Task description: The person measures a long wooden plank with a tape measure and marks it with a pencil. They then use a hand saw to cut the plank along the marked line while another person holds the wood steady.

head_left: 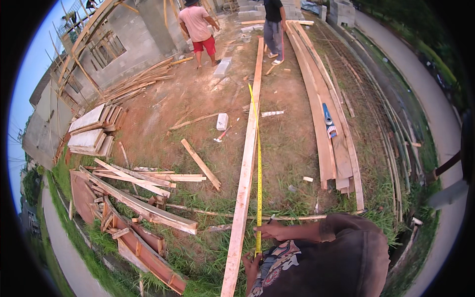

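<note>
A long pale board (249,163) runs away from me through the middle of the head view, with a yellow measuring tape (258,173) stretched out beside and partly over it. My right hand (267,229) is closed around a thin dark marker or pencil (271,218), its fingers at the tape's right edge. Below it, my left hand (251,265) grips the lower end of the tape next to the board; whether it holds the tape's case is hard to tell. My dark printed shirt fills the lower right.
Two people (198,29) (273,32) stand ahead near a block building (123,34). Stacked boards (311,99) lie right, bearing a blue tool (327,115). Loose lumber (143,203) and panels (91,123) lie left. A hammer (223,134) rests by a white block (222,122). Paths run along both sides.
</note>
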{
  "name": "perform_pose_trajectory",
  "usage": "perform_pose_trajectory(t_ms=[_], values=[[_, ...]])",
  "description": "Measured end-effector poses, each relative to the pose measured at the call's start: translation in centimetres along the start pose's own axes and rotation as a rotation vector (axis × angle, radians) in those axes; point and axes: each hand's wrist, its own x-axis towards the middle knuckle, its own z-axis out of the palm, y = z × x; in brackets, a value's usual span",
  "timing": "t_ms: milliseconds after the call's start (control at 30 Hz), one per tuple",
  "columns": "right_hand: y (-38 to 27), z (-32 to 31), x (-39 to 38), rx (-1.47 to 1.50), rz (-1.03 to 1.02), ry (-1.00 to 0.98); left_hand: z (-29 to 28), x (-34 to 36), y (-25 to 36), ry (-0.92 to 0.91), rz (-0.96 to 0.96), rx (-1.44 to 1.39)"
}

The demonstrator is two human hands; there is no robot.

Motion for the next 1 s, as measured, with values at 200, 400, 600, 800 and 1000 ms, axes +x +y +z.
perform_pose_trajectory(t_ms=[200, 400, 600, 800, 1000], values=[[-6.6, -1.7, 5.2, 0.241, -0.312, 0.075, 2.1, -2.2, 4.7, 0.007, -0.05, 0.104], [-6.3, -0.6, 1.7, 0.188, -0.189, 0.082, 1.4, -2.0, 1.5, 0.041, 0.01, 0.06], [-3.5, -1.7, 2.6, 0.183, -0.294, 0.062, 1.6, -1.1, 0.1, -0.007, 0.022, 0.006], [-5.3, -2.5, 1.4, 0.238, -0.339, 0.128, 3.1, -3.2, 3.4, -0.027, 0.015, 0.105], [-3.9, -1.5, -0.8, 0.157, -0.24, 0.018, 4.0, -2.5, 3.9, -0.079, 0.029, -0.008]])
